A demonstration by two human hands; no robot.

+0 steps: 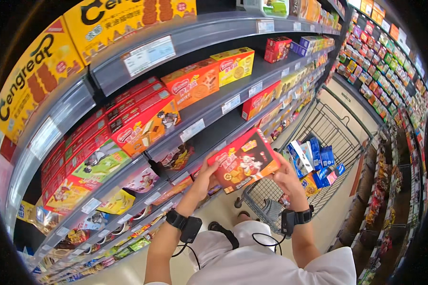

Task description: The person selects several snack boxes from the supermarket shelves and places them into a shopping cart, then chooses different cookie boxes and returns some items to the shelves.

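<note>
Between my two hands is a red snack box (244, 160) with a dark printed front and a cartoon figure. My left hand (207, 174) grips its left end, while my right hand (287, 174) holds the right end. The box is tilted and held up in front of my body, over the aisle floor. To the left, a shelf carries a row of similar red boxes (142, 130). An orange box (192, 83) and a yellow box (235, 66) stand farther along that shelf.
A wire shopping cart (337, 124) holding several blue packages (315, 156) stands ahead, right of the shelves. Large yellow biscuit boxes (32, 80) fill the upper left shelf. Low shelving (378, 199) runs along the right side. Packets hang on a far display (374, 64).
</note>
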